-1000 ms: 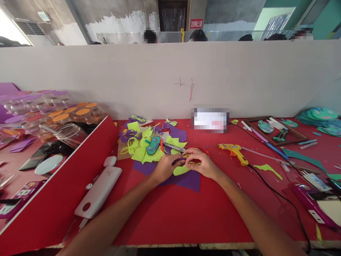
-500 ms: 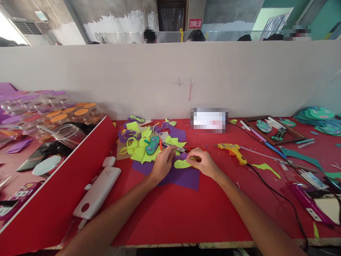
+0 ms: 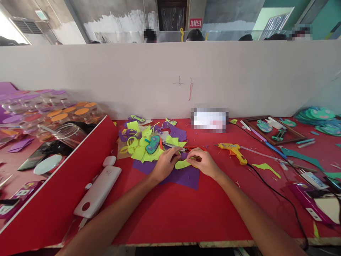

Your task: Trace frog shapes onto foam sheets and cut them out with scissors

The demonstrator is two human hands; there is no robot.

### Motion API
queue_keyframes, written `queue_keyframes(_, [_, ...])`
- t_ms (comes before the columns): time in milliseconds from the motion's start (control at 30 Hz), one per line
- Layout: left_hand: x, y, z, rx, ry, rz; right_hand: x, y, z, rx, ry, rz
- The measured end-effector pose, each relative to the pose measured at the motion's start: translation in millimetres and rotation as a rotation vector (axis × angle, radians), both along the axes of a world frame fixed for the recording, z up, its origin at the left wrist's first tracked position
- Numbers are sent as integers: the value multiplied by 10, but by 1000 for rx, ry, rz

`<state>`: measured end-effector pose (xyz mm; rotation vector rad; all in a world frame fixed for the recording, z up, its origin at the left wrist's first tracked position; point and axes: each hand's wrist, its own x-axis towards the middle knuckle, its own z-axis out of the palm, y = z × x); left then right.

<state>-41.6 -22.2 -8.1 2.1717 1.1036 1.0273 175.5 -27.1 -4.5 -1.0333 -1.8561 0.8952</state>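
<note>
My right hand (image 3: 204, 163) pinches a yellow-green foam cut-out (image 3: 182, 164) and holds it just above a purple foam sheet (image 3: 183, 177) on the red table (image 3: 186, 213). My left hand (image 3: 164, 164) rests beside it, fingers touching the left edge of the cut-out and the purple sheet. Scissors (image 3: 176, 147) lie just behind both hands. A heap of yellow-green and purple foam scraps (image 3: 149, 142) with a teal mask-shaped piece (image 3: 152, 145) sits behind my left hand.
A yellow glue gun (image 3: 233, 151) with a black cord lies right of my hands. A white power bank (image 3: 98, 191) lies at left beside a red divider (image 3: 53, 192). Lidded jars (image 3: 61, 117) stand far left. A wooden tray (image 3: 274, 129) and teal foam shapes (image 3: 317, 117) are at right.
Both hands moved slightly away from me with the yellow-green cut-out. My left hand shifted from the scrap heap back toward the cut-out.
</note>
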Motion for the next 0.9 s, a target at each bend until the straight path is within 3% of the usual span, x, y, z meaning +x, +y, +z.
queue_keyframes(267, [-35, -20, 42, -107, -70, 111, 6, 12, -25, 52, -40, -38])
queue_keyframes(400, [-20, -53, -4, 75, 109, 136, 12, 30, -38, 119, -45, -107])
queue_keyframes(600, [-7, -48, -21, 212, 198, 52, 21, 31, -23, 98, 23, -146])
queue_keyframes(900, [9, -14, 39, 72, 118, -12, 29, 18, -31, 24, 71, -142])
